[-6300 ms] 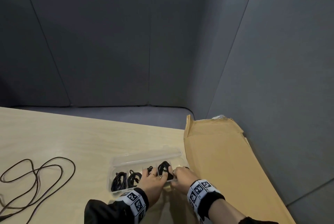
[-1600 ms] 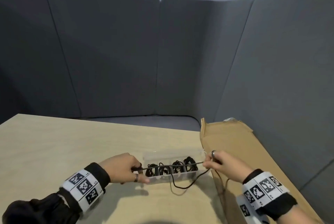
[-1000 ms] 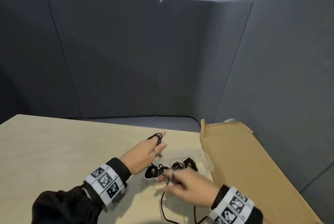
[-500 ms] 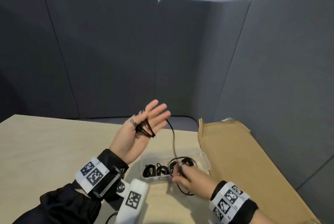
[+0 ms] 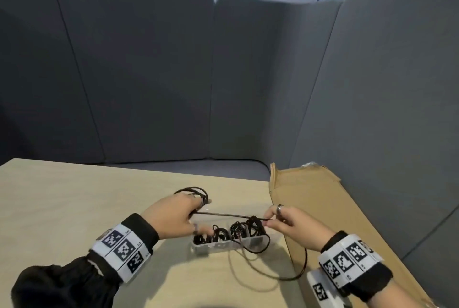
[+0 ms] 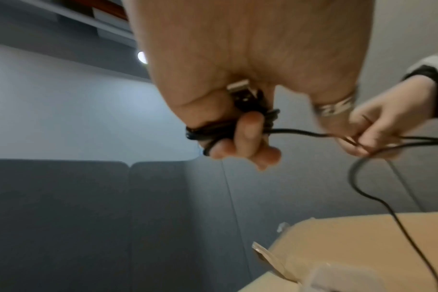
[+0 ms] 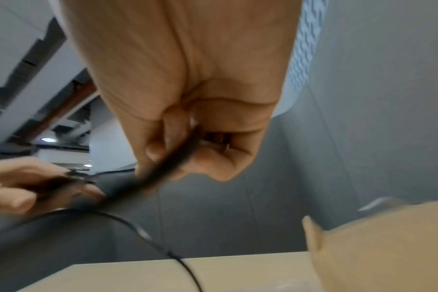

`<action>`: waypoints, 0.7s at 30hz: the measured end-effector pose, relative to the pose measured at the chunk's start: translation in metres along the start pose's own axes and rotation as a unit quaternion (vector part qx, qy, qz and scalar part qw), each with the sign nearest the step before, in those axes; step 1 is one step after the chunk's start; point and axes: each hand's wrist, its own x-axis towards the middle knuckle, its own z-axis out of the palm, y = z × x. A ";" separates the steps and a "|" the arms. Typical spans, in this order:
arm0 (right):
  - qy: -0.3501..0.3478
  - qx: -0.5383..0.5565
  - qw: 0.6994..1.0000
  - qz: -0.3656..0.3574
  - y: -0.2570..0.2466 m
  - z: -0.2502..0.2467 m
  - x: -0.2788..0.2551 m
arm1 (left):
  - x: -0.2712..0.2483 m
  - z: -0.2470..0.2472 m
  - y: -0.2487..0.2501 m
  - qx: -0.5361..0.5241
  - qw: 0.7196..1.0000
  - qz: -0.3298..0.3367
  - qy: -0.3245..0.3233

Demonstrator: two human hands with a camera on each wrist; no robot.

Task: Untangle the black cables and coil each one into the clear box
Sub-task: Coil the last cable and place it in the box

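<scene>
A black cable (image 5: 223,214) runs taut between my two hands, just above the clear box (image 5: 223,245). My left hand (image 5: 173,215) has several loops of it wound round its fingers (image 6: 245,136), with the USB plug (image 6: 240,89) against the palm. My right hand (image 5: 285,223) pinches the cable (image 7: 178,162) at the box's right end. The slack (image 5: 273,275) drops from that hand and lies on the table in front of the box. Several coiled black cables (image 5: 238,230) sit in the box's compartments.
A flattened cardboard sheet (image 5: 335,220) lies at the table's right side, touching the grey padded wall (image 5: 385,109). The light wooden table (image 5: 74,203) stretches to the left. Grey cushions (image 5: 149,71) close in the back.
My left hand has come down from its raised, palm-up pose to box height with the loops on its fingers. My right hand has pulled out to the right, drawing the cable taut.
</scene>
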 end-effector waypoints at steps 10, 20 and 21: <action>0.016 -0.122 0.975 0.183 0.070 -0.026 -0.029 | -0.013 -0.044 -0.049 0.040 0.924 -0.222 0.309; 0.255 0.127 0.940 0.189 0.046 -0.049 -0.015 | -0.011 -0.059 -0.028 -0.007 0.890 -0.245 0.385; 0.260 0.259 0.915 0.170 0.042 -0.051 -0.015 | -0.012 -0.060 -0.029 -0.010 0.888 -0.248 0.387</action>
